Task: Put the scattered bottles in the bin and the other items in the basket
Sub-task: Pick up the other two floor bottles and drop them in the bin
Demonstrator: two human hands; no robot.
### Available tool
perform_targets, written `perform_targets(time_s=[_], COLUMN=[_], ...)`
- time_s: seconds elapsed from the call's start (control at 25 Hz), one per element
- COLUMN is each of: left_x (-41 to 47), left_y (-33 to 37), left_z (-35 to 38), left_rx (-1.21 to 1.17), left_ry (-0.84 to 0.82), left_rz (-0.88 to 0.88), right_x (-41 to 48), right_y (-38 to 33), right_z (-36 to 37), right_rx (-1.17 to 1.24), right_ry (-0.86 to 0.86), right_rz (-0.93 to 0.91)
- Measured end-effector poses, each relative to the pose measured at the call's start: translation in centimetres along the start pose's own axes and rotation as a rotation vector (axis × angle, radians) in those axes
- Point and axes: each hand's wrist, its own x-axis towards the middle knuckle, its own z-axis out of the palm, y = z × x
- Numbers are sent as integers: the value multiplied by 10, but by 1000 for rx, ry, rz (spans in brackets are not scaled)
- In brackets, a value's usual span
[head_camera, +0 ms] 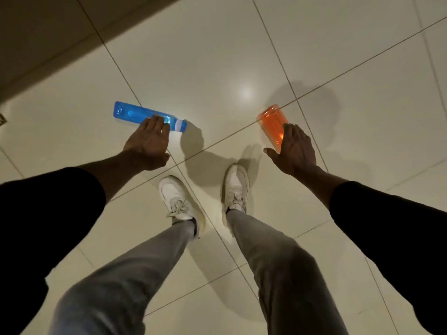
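A: Where do the two bottles lie?

B: Both on the pale glossy tiled floor [217, 56], ahead of the person's white sneakers [177, 198]. The translucent blue plastic bottle with the white neck band [135, 113] lies flat on the left. Its long axis runs left to right, tilting slightly toward the person at the cap end, and the cap points toward the middle of the view.

A: And the other?

B: The translucent orange plastic bottle [272, 123] lies on the right. Its long axis runs away from the person and a little leftward. Its near end is hidden under the hand, so I cannot tell where the cap is.

A: Which hand is nearer to which?

B: The left hand [147, 141] is over the blue bottle's neck end, and the right hand [296, 147] is over the orange one's near end. Each bottle lies just beyond its own hand, so neither arm needs to cross.

A: What are the fingers doing?

B: The left fingers [157, 122] are held loosely together and extended, their tips at the blue bottle's shoulder, not wrapped around it. The right fingers [289, 131] are spread, thumb well out to the side, overlapping the orange body without closing on it. I judge neither bottle gripped yet.

A: Bin or basket?

B: Neither is in view.
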Motion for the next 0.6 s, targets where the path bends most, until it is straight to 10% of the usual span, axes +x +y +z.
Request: perform_targets(time_s=[0.6], left_x=[151], left_y=[-57], left_z=[127], left_rx=[248], left_ry=[-46], left_rz=[-218], right_x=[152], right_y=[71], right_z=[167], right_rx=[-48], right_ry=[161], right_rz=[224])
